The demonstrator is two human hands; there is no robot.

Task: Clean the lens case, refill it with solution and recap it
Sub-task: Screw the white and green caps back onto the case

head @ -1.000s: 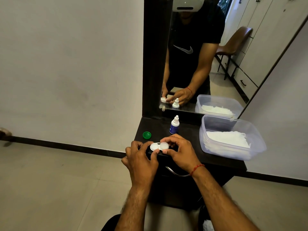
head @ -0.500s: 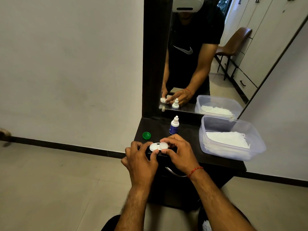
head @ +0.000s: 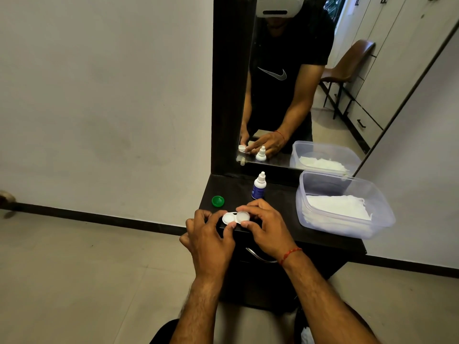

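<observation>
I had the lens case (head: 236,218) held between both hands at the front edge of the dark dresser top (head: 279,202), just above its surface or resting on it; I could not tell which. Its long axis ran left to right across my view, roughly parallel to that front edge, with the two round wells side by side and their faces turned up toward the camera.

My left hand (head: 208,242) pinched the left end, thumb on the near side and curled fingers on the far side. My right hand (head: 265,229) gripped the right well the same way, thumb tip at the near rim and forefinger arched over the far rim. That right well looked slightly raised and translucent, the left one flat and white. Whether either carried a cap I could not make out.

A green cap (head: 218,201) lay flat on the dresser top, just behind my left hand and apart from the case. The small solution bottle (head: 258,186) stood upright farther back, white nozzle up, near the foot of the mirror (head: 347,115). To the right, well clear of my hands, sat a clear plastic container (head: 330,186) holding a stack of white tissues (head: 337,207). A red thread (head: 290,254) circled my right wrist, and a metal drawer handle (head: 258,256) showed below my hands.
</observation>
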